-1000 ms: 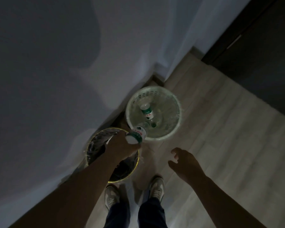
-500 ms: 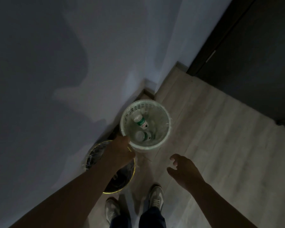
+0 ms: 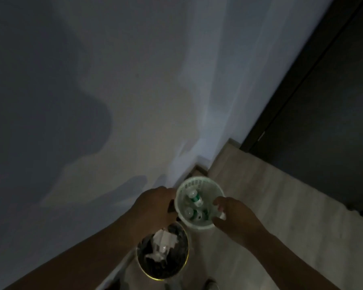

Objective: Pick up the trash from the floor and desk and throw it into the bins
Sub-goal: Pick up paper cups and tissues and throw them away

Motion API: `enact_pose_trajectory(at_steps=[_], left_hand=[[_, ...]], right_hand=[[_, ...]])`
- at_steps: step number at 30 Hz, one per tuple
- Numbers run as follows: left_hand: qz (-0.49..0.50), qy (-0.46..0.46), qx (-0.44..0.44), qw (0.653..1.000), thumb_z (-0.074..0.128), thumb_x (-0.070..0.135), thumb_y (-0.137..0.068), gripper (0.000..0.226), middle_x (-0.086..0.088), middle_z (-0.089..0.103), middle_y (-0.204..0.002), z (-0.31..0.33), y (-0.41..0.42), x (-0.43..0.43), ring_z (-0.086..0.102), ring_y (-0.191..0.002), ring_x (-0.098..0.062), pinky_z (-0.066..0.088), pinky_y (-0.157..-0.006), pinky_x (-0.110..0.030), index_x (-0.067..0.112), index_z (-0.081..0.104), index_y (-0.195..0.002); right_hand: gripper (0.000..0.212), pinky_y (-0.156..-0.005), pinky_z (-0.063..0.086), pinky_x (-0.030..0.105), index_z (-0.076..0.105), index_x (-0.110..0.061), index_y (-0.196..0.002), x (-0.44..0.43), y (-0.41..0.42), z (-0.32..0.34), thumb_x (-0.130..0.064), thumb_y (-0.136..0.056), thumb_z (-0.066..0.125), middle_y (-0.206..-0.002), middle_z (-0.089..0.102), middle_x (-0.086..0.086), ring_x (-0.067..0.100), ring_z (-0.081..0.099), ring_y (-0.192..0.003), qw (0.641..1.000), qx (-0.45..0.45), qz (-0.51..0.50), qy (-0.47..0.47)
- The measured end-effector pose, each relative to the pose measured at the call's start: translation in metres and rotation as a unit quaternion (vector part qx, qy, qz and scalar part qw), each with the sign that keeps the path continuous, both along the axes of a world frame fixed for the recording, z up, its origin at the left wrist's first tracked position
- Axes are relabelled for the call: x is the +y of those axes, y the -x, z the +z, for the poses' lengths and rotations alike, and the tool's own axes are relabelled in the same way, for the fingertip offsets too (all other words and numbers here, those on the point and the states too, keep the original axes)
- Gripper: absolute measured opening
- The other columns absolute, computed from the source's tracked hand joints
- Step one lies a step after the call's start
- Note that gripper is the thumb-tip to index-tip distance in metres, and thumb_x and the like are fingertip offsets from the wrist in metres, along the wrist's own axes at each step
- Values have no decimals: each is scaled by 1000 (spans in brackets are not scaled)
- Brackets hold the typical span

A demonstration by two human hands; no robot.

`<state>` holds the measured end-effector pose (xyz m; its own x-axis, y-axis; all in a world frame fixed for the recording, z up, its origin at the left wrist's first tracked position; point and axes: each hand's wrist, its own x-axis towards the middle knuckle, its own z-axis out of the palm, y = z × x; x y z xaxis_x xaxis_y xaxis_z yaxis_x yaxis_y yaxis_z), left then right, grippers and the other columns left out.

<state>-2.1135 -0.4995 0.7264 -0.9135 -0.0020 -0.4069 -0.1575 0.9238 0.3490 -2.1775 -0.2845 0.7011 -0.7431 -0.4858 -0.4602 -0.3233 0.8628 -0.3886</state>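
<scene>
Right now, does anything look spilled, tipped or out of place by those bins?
Nothing stands out: both bottles lie inside the white basket, crumpled paper sits in the dark bin, both bins upright. The dim light hides finer detail.

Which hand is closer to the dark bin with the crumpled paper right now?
Left. The left hand hangs just above the far rim of the dark bin, beside the white basket. The right hand holds the basket's right rim, farther from the bin.
</scene>
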Motion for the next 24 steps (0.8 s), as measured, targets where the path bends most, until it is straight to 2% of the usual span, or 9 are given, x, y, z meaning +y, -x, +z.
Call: enact_pose_trajectory(at_steps=[2,5,8,10,12,16,20,24], left_hand=[[-5,9,33,999,41,60,-72,69,-1,58,-119,41,-3,-7,56,-107,-18,44,-90,-28,17,54,-123],[8,3,80,997,45,62,-75,68,4,56,-124,98,-5,-13,55,-109,-12,39,-91,-19,21,51,-129],[12,41,151,988,57,51,-85,57,6,55,-126,168,-5,-13,53,-114,-9,37,-94,-17,22,48,-133],[31,63,212,975,50,60,-78,65,6,58,-121,209,-7,-11,57,-110,-10,37,-90,-14,23,52,-131],[61,92,250,962,45,62,-71,68,7,61,-116,251,-11,-5,59,-104,-9,34,-85,-11,25,55,-128],[120,138,305,935,57,54,-81,51,13,59,-115,319,-27,14,58,-104,-6,37,-87,-12,30,53,-126],[205,172,314,911,50,59,-74,55,17,58,-112,355,-60,35,58,-103,-4,38,-87,-12,34,53,-124],[290,215,305,881,59,51,-84,43,19,56,-114,372,-124,48,55,-101,2,34,-74,-2,37,51,-124]], right_hand=[[45,-98,42,24,48,-25,-133,-6,6,44,-35,-90,60,-128,56,-3,11,53,-117,999,36,31,11],[42,-93,42,20,48,-26,-130,-10,19,106,-38,-92,58,-124,56,-4,10,54,-112,992,91,81,28],[43,-86,40,13,46,-28,-133,-11,34,175,-38,-92,59,-123,56,-7,4,53,-107,981,136,120,66],[44,-86,37,11,44,-31,-134,-11,44,221,-40,-92,58,-124,54,-9,-1,48,-105,970,164,154,88],[44,-85,34,8,44,-31,-134,-11,56,263,-42,-93,57,-123,53,-11,-4,43,-102,954,198,198,110],[42,-86,38,10,46,-32,-131,-11,70,335,-44,-92,57,-115,53,-14,0,50,-104,915,257,268,156],[38,-89,42,17,49,-34,-127,-20,61,385,-43,-91,58,-115,55,-15,2,53,-105,870,286,344,209],[36,-91,40,17,49,-36,-125,-42,24,412,-43,-90,57,-115,53,-18,1,51,-107,822,274,436,243]])
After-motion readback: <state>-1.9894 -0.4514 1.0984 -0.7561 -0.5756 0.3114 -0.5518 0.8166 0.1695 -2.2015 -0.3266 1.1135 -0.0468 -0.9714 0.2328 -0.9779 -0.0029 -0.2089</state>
